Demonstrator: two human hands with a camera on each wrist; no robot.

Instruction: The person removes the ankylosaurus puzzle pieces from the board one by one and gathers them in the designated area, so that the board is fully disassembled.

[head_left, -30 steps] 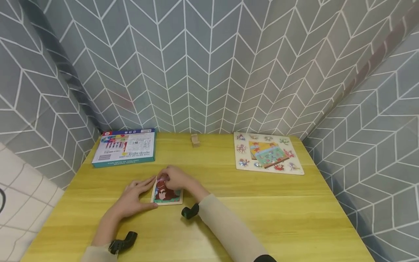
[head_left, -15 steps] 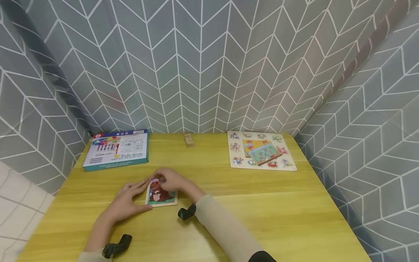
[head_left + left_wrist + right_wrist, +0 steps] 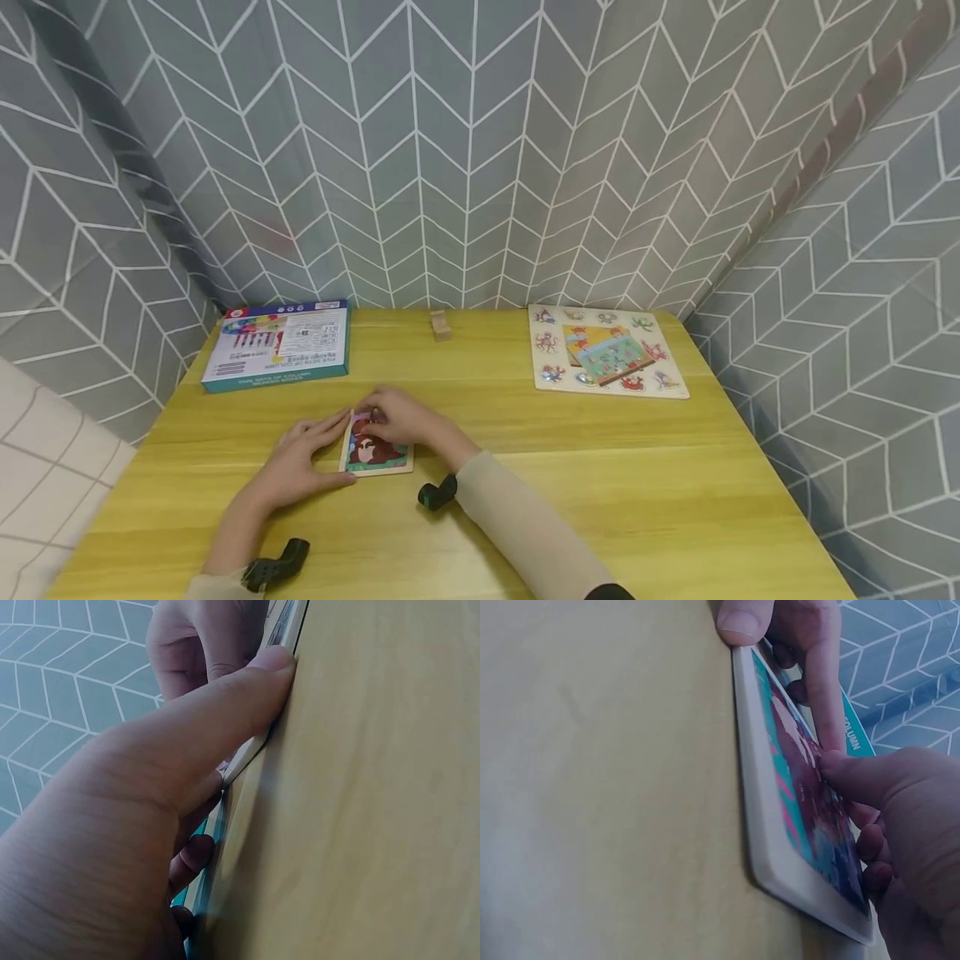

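A small square wooden picture puzzle (image 3: 380,456) with a brown animal on a teal ground lies flat on the table, left of the middle. My left hand (image 3: 298,465) holds it along its left side, the thumb at the near corner and the fingers at the far corner. Over its far edge, my right hand (image 3: 405,417) has its thumb on the picture and curled fingers at the far side. The right wrist view shows that thumb touching the surface of the puzzle (image 3: 761,825). Whether a separate piece sits under the right fingers is hidden.
A flat boxed toy (image 3: 277,346) lies at the back left. Near the back edge stands a small wooden block (image 3: 441,326). A white board with sea animals (image 3: 551,373) lies at the back right, bearing overlapping picture boards (image 3: 617,360). Patterned curtains (image 3: 450,167) surround the table.
The right thumb and fingers have shifted slightly over the puzzle's far part. My left hand keeps its place at the left side. The head view has swayed a little.
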